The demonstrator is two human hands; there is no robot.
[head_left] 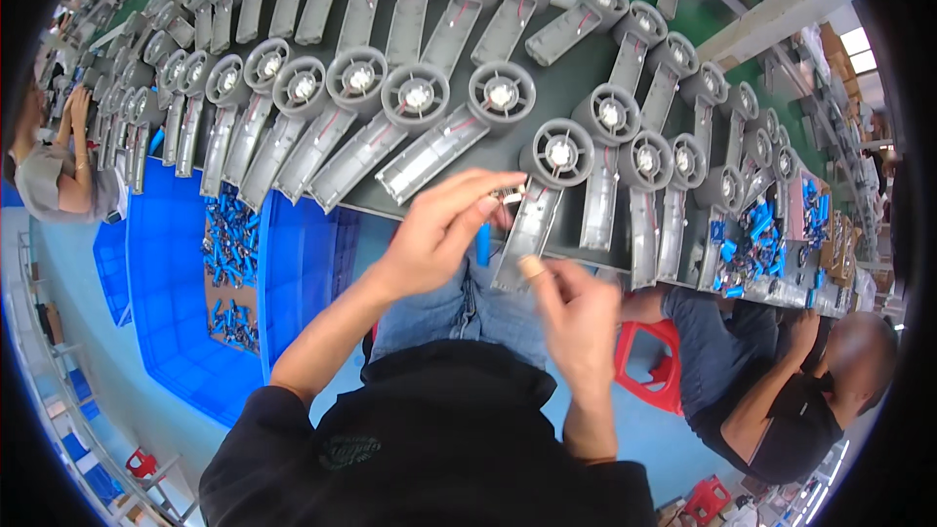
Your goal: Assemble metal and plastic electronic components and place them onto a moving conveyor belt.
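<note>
My left hand (pixel 427 239) pinches a small circuit board (pixel 508 195) between thumb and fingers. A blue cylindrical battery (pixel 483 246) hangs just below those fingers. Directly in front of me lies a grey handheld fan housing (pixel 563 153), its round, spoked head pointing away and its open handle toward me. The board is beside the top of that handle. My right hand (pixel 583 322) is smeared by motion near the handle's lower end; a tan cover shows on its thumb. Its other fingers are curled, and whether they hold anything is unclear.
Rows of similar grey fan housings (pixel 415 98) cover the dark bench. Blue bins (pixel 181 303) stand at the left, near a box of blue batteries with boards (pixel 231 244). More batteries (pixel 761 239) lie right. Co-workers sit on both sides; a red stool (pixel 652 371) is at right.
</note>
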